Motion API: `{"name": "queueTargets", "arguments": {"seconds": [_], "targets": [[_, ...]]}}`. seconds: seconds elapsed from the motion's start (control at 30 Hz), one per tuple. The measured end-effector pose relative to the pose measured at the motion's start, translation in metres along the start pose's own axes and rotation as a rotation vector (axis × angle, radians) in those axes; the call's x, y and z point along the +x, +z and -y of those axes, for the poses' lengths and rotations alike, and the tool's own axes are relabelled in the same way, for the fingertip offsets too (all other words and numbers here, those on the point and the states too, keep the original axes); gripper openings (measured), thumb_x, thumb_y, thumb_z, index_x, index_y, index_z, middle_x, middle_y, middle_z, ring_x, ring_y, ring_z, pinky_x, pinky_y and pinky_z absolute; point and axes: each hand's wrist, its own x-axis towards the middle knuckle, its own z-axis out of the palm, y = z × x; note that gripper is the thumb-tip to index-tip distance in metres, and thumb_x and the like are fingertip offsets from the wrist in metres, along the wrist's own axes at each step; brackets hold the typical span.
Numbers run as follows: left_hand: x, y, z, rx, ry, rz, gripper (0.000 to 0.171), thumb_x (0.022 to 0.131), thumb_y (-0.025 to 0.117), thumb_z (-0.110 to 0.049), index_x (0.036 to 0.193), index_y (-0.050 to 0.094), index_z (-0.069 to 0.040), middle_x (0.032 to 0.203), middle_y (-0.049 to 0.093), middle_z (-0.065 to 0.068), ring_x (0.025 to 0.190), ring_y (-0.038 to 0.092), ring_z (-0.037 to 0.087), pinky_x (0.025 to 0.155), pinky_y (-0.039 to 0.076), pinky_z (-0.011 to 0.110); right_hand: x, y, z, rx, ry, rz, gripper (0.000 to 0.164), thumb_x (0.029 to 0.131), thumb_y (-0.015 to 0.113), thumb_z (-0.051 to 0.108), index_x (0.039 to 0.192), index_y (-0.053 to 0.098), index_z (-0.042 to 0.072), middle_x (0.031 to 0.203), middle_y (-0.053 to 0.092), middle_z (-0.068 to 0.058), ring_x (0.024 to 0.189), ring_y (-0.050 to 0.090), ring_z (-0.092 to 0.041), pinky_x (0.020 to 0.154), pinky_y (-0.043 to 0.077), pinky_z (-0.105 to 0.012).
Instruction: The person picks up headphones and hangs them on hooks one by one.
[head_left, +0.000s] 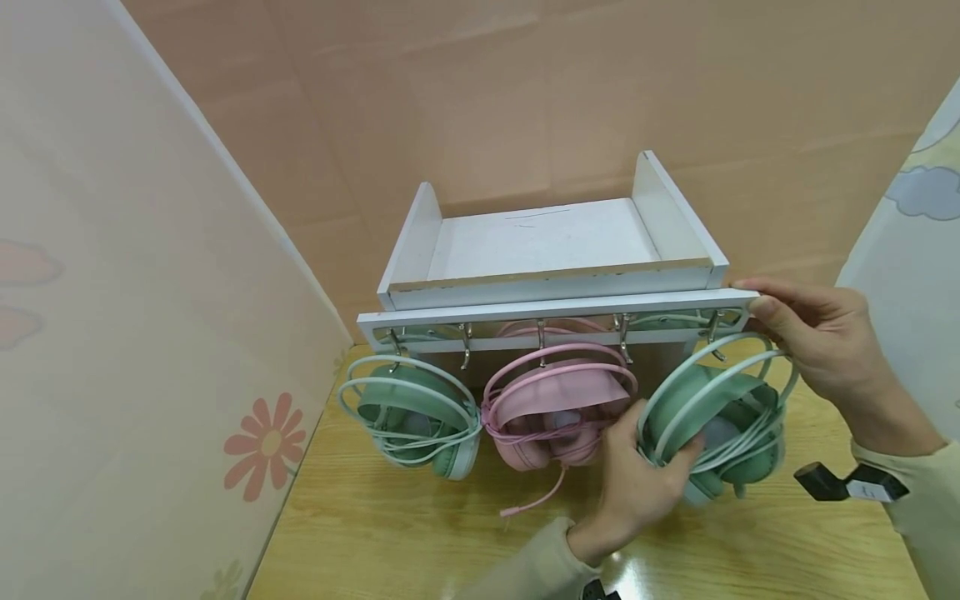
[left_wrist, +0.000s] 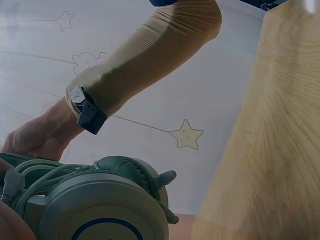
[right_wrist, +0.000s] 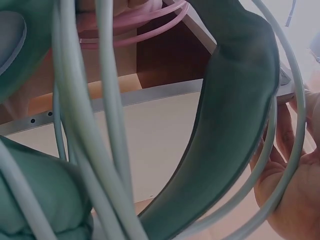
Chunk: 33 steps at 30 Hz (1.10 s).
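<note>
Low in the middle of the head view, my left hand (head_left: 641, 483) grips the left side of green headphones (head_left: 738, 425), its thumb across the front. Their thin double headband overlaps the rightmost hook (head_left: 714, 325), and a cable is wrapped around them. One round earcup (left_wrist: 107, 205) fills the bottom of the left wrist view. My right hand (head_left: 825, 337) pinches the right end of a white hook rail (head_left: 555, 308) between thumb and fingers; in the right wrist view this hand (right_wrist: 295, 190) shows behind the headband cushion (right_wrist: 230, 110).
Pink headphones (head_left: 558, 400) hang mid-rail, their microphone (head_left: 517, 510) dangling. Another green pair (head_left: 416, 408) hangs at the left end. Above the rail is a white open shelf (head_left: 547, 242). Below lies a wooden table (head_left: 390, 533), with a patterned wall panel (head_left: 150, 333) on the left.
</note>
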Motion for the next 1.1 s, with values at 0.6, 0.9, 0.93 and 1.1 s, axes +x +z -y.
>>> {"name": "queueTargets", "arguments": {"seconds": [0.6,0.9,0.93,1.1], "targets": [[-0.022,0.001,0.010,-0.070,0.021,0.096,0.095,0.077,0.095,-0.013,0.155,0.041,-0.017,0.143,0.064,-0.002,0.126,0.065,0.009,0.105,0.057,0.027,0.000,0.000,-0.001,0.028,-0.021,-0.001,0.028,0.102,0.047,-0.022,0.127,0.058,-0.030,0.118,0.078,-0.019,0.102,0.079,-0.020,0.087,0.062,-0.028],[-0.042,0.007,0.017,-0.173,-0.139,0.059,0.091,0.083,0.091,-0.011,0.154,0.035,-0.018,0.146,0.057,-0.002,0.130,0.059,0.011,0.107,0.056,0.029,0.001,0.001,0.000,-0.007,-0.034,0.017,0.026,0.102,0.049,-0.022,0.124,0.057,-0.032,0.119,0.078,-0.020,0.100,0.079,-0.019,0.087,0.063,-0.027],[-0.044,0.009,0.017,-0.237,-0.178,0.060,0.091,0.084,0.090,-0.009,0.155,0.034,-0.019,0.147,0.056,-0.001,0.131,0.059,0.012,0.108,0.056,0.030,0.002,0.000,0.000,-0.017,-0.036,0.021,0.025,0.102,0.050,-0.022,0.124,0.057,-0.033,0.120,0.078,-0.020,0.100,0.079,-0.019,0.086,0.064,-0.026],[-0.049,0.016,0.021,-0.455,-0.359,0.059,0.093,0.085,0.087,-0.003,0.157,0.032,-0.023,0.152,0.050,-0.001,0.138,0.054,0.017,0.114,0.052,0.031,0.002,-0.002,0.003,-0.066,-0.036,0.022,0.024,0.101,0.051,-0.023,0.121,0.059,-0.032,0.120,0.078,-0.018,0.095,0.079,-0.017,0.083,0.064,-0.023]]}}
